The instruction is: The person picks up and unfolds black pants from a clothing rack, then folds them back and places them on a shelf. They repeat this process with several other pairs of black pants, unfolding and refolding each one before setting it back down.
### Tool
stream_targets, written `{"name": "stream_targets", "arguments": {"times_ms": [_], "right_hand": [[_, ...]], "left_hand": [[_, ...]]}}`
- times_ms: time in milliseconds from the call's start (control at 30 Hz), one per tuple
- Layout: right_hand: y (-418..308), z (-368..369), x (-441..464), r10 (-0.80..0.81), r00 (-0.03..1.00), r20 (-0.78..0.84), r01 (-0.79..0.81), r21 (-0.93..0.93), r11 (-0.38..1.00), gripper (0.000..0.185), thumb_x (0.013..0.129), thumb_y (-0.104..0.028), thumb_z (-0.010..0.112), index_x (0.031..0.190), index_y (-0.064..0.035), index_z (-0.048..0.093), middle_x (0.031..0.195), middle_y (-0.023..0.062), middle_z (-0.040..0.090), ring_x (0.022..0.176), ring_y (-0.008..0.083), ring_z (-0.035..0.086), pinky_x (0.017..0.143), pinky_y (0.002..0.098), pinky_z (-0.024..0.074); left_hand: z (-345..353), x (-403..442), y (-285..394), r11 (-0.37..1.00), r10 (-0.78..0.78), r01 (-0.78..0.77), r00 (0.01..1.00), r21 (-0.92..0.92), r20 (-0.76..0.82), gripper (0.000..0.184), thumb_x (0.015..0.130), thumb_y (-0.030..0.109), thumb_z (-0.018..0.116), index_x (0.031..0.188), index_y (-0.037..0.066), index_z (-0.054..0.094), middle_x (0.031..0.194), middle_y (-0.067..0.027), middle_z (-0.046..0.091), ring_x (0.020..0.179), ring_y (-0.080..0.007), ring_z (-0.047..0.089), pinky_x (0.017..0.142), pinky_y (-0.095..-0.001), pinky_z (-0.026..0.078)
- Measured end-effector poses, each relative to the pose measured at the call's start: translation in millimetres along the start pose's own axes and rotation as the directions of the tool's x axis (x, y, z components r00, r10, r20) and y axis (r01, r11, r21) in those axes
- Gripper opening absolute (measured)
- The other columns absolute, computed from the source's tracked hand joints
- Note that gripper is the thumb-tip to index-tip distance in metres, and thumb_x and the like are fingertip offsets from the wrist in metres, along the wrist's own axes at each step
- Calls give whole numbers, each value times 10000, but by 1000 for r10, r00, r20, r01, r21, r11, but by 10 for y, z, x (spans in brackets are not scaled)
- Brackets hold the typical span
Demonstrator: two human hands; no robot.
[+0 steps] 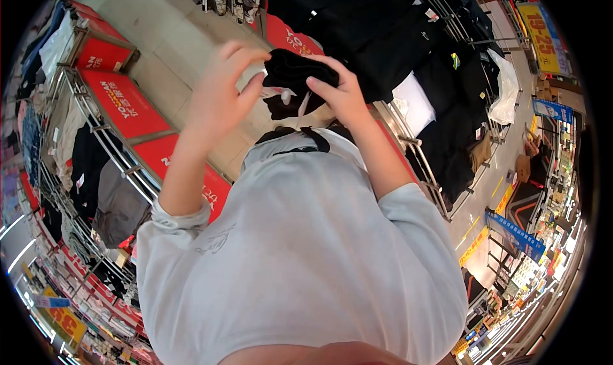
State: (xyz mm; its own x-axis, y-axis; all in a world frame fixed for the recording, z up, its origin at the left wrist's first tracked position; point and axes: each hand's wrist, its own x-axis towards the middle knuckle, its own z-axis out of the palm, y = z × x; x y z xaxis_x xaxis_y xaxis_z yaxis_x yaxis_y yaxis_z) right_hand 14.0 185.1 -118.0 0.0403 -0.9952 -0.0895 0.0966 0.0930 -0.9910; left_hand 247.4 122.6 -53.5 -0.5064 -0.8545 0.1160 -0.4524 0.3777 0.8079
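A dark, folded bundle of cloth (301, 71) is held up in front of the waist. My right hand (341, 94) grips it from the right, thumb on the near side and fingers behind. At the bundle's left edge, my left hand (223, 90) is slightly blurred, its thumb and fingers spread; the index fingertip is close to the cloth, and contact cannot be made out. Below the bundle hang a pale strip (305, 104) and a small white piece (285, 96). Another dark piece of cloth shows behind them.
Black garments (383, 46) cover a metal-railed display at the right, with a white sheet (414, 103) among them. Red panels (118, 103) and a rail of hanging clothes (118, 202) stand at the left. Tiled floor (166, 46) lies between.
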Motion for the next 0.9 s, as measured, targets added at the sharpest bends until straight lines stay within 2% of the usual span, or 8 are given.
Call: {"name": "stream_targets", "arguments": {"times_ms": [33,67,167,300,400,467,633,900], "right_hand": [[-29,-38,-5,9,999,43,-12,56,998,411,912,8,670,1318,4,602,1182,89,682,1087,152,633,979,303,504],[-64,-34,-6,12,999,43,-17,109,994,417,900,13,670,1313,6,605,1187,91,685,1094,159,638,986,309,510],[-199,-23,6,-37,998,55,29,140,990,406,907,-51,686,1307,-22,624,1182,82,690,1065,154,650,968,309,511],[-249,-82,16,6,999,45,-21,334,942,391,920,-73,672,1305,-30,619,1183,71,682,1088,158,639,980,315,505],[-273,-97,-18,19,999,47,-34,331,943,396,940,-93,666,1326,-42,591,1220,66,655,1120,162,622,994,319,498],[-250,-117,-36,-96,994,45,91,96,991,457,943,-116,678,1377,-63,545,1296,74,607,1173,170,593,1025,323,477],[-322,-189,-143,-275,958,77,283,-135,950,770,761,-20,838,1439,-49,473,1380,101,543,1269,195,529,1112,336,407],[-383,-220,-251,-324,944,-59,323,-22,946,402,943,-61,646,1337,-32,572,1306,71,614,1195,146,570,1016,279,451]], "left_hand": [[-27,52,-47,891,397,-371,916,263,-52,215,848,68,687,1056,43,641,1176,-102,634,1073,-281,612,927,-355,475],[16,83,-112,894,390,-364,919,262,-51,215,848,68,687,1056,43,641,1176,-102,634,1073,-281,612,927,-355,475],[99,196,-234,945,308,-255,906,-206,291,369,774,10,698,1116,68,573,1259,-95,559,1103,-273,548,974,-348,437],[124,257,-172,929,340,-257,876,-266,342,349,752,33,725,1068,47,578,1161,-101,549,1065,-270,535,947,-335,438],[167,246,-135,959,276,-230,895,-168,351,283,734,44,742,962,10,579,1029,-103,530,979,-260,544,855,-332,451],[149,301,-87,958,269,-286,900,0,342,234,735,45,743,860,-17,556,942,-104,511,868,-246,544,747,-338,451],[98,354,117,936,338,-352,901,3,270,248,734,64,764,835,-24,556,916,-101,525,800,-261,564,676,-340,451],[-33,353,486,832,349,-462,867,309,357,243,762,90,771,885,-24,595,966,-126,566,839,-345,607,705,-408,492]]}}
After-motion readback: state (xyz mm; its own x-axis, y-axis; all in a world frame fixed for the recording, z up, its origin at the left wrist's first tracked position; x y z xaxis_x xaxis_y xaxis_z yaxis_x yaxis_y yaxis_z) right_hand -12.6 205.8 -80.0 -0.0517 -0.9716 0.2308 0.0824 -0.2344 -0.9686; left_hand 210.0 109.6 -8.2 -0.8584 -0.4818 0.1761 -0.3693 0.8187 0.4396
